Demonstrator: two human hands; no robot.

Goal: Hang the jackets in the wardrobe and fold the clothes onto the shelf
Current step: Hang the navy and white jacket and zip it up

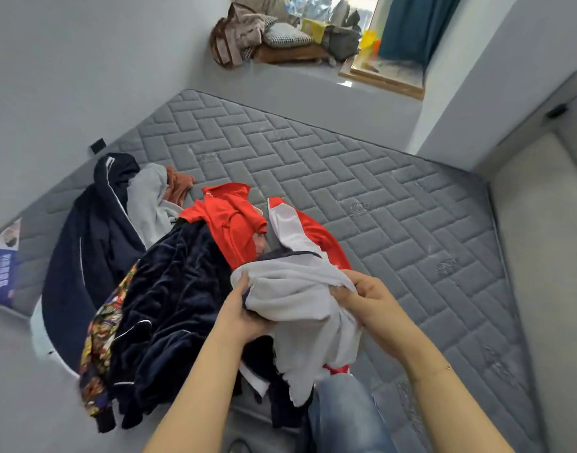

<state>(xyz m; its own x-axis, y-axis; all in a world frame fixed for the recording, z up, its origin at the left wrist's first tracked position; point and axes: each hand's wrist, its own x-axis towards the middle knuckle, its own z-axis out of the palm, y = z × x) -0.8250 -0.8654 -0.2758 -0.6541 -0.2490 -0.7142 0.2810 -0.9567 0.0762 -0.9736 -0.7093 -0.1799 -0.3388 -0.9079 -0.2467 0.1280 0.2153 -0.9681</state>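
A pile of clothes lies on the grey quilted mattress [362, 178]. Both of my hands hold a white garment [300, 308] with a dark lining above the pile's near edge. My left hand [244, 308] grips its left side, thumb on top. My right hand [362, 295] pinches its bunched right side. Under it lie a red and white jacket [306, 230] and a red shirt [231, 220]. To the left are a dark velvet jacket [169, 305], a colourful patterned garment [100, 338], a navy jacket [84, 250], a pale grey top [146, 204] and a rust-coloured piece [179, 184].
Grey walls stand to the left and at the back. A window ledge [300, 68] at the back holds bags, cushions and clutter beside a teal curtain [411, 24]. A blue box [1, 273] leans at the mattress's left edge. My jeans-clad leg [346, 416] is at the bottom.
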